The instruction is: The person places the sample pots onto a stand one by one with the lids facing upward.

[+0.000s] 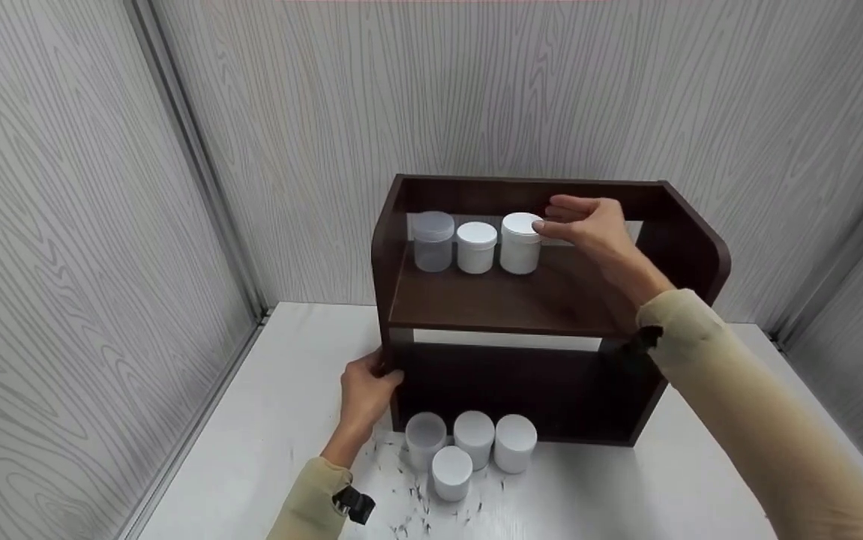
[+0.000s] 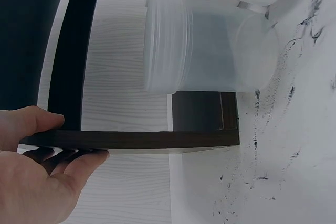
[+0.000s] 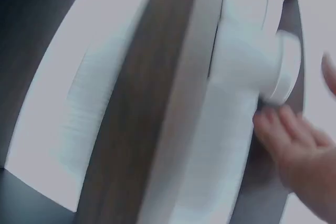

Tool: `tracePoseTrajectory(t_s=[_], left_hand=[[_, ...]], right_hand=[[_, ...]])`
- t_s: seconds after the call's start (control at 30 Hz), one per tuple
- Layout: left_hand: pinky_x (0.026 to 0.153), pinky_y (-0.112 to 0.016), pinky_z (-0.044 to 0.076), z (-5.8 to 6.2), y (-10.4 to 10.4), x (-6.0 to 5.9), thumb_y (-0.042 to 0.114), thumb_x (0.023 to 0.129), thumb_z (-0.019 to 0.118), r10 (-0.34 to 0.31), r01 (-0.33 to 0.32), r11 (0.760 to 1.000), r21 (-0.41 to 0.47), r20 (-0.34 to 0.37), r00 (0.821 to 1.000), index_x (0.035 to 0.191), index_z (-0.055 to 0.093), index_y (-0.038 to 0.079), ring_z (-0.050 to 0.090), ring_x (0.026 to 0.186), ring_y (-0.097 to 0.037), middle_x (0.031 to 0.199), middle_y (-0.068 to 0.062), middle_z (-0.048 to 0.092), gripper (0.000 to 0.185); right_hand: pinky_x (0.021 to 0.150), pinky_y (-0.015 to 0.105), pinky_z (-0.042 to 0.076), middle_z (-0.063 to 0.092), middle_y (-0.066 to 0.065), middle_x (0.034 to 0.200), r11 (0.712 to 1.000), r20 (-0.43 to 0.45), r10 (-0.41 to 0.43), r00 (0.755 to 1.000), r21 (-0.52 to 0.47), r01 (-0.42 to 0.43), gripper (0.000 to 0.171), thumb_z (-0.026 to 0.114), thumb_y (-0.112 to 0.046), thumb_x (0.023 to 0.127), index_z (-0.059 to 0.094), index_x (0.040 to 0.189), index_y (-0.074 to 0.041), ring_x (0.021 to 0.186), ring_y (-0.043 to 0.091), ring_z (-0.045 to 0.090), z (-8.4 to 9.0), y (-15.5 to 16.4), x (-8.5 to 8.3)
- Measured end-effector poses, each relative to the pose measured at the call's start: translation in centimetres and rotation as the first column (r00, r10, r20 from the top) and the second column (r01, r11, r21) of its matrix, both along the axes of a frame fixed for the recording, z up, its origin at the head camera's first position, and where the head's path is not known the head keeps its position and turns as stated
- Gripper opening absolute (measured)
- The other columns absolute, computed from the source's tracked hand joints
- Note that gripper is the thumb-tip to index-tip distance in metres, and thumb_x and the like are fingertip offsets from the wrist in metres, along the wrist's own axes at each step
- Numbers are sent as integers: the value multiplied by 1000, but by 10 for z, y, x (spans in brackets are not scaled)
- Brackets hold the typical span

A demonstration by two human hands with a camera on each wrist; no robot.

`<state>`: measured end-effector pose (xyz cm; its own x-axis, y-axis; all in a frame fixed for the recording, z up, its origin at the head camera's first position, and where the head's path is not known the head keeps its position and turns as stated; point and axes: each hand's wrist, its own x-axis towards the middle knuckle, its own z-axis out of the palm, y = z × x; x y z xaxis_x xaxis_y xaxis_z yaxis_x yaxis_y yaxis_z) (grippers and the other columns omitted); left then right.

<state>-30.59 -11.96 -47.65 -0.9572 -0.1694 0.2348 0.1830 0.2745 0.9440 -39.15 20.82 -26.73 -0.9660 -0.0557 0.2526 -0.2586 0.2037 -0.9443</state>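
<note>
A dark brown wooden shelf unit stands on a white table. Three jars line its upper shelf: a translucent jar, a white jar and a taller white jar. My right hand hovers at that taller jar, relaxed fingertips touching the edge of its lid. The right wrist view is blurred, with fingers next to the white jar. My left hand grips the unit's left side panel low down. In the left wrist view its thumb and fingers pinch the panel edge.
Several jars stand on the table in front of the unit: a translucent one and three white ones. Black scuff marks speckle the table. Grey wood-grain walls close in on left, back and right.
</note>
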Motion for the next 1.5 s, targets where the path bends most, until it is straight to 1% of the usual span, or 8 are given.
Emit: tracePoseTrajectory(t_s=[0.13, 0.3, 0.43, 0.57, 0.8, 1.0, 1.27, 1.5], left_hand=[[84, -38, 59, 0, 0, 0, -1, 89, 69, 4, -4, 1000, 5, -5, 1000, 137, 63, -10, 72, 107, -31, 121, -22, 73, 50], [84, -40, 59, -2, 0, 0, -1, 89, 69, 3, -3, 1000, 5, -14, 1000, 137, 63, -10, 72, 107, -31, 121, -24, 73, 50], [85, -41, 59, -2, -1, 1, 0, 89, 69, 6, -6, 1000, 0, -9, 1000, 137, 63, -10, 72, 107, -31, 123, -25, 72, 50], [85, -41, 59, -2, -2, 2, 1, 89, 69, 7, -7, 1000, -11, -6, 1000, 138, 63, -9, 71, 107, -30, 123, -25, 72, 50], [85, -41, 59, -3, -2, 2, 2, 90, 69, -4, 4, 1000, -6, -4, 1000, 139, 62, -10, 71, 109, -33, 123, -24, 72, 51], [87, -42, 59, -2, -1, 0, 0, 90, 69, -7, 7, 1000, 15, -18, 1000, 137, 63, -10, 71, 111, -36, 122, -24, 73, 49], [84, -40, 59, -5, -1, 0, 1, 89, 69, -4, 4, 1000, 17, -21, 1000, 138, 62, -10, 71, 110, -37, 122, -23, 72, 51], [87, -42, 58, -3, -1, 0, 1, 89, 69, 3, -2, 1000, 12, -17, 1000, 137, 64, -9, 70, 111, -35, 122, -23, 73, 49]], right_hand=[[100, 31, 54, 66, 27, 135, 997, -162, -80, 984, -30, 76, 61, 87, -9, 87, 62, 140, 9, 127, 35, 65, 0, -15, 28], [94, 29, 56, 72, 23, 125, 999, -294, -41, 955, 15, 48, 53, 87, -7, 87, 68, 133, 7, 117, 31, 71, -10, -25, 70], [91, 30, 57, 76, 17, 117, 999, -328, -9, 945, 36, 22, 47, 88, -6, 86, 71, 128, 6, 110, 25, 74, -26, -24, 100], [88, 32, 59, 78, 14, 109, 1000, -339, -2, 941, 7, 4, 35, 87, 0, 85, 77, 119, 3, 102, 24, 76, -43, -16, 124], [84, 33, 60, 78, 19, 101, 1000, -347, 0, 938, -19, -7, 23, 83, 8, 86, 81, 107, 0, 93, 24, 77, -74, 0, 162], [83, 34, 60, 78, 17, 98, 1000, -301, -10, 954, -8, 8, 22, 83, 10, 85, 81, 104, 0, 91, 24, 77, -103, 10, 178], [78, 31, 61, 78, 14, 95, 1000, -152, -4, 988, 17, 6, 18, 85, 6, 84, 80, 100, -1, 86, 20, 77, -149, 21, 186], [79, 30, 61, 78, 15, 97, 996, -65, 19, 998, 88, -14, 18, 86, -3, 87, 79, 102, 1, 86, 21, 78, -175, 29, 188]])
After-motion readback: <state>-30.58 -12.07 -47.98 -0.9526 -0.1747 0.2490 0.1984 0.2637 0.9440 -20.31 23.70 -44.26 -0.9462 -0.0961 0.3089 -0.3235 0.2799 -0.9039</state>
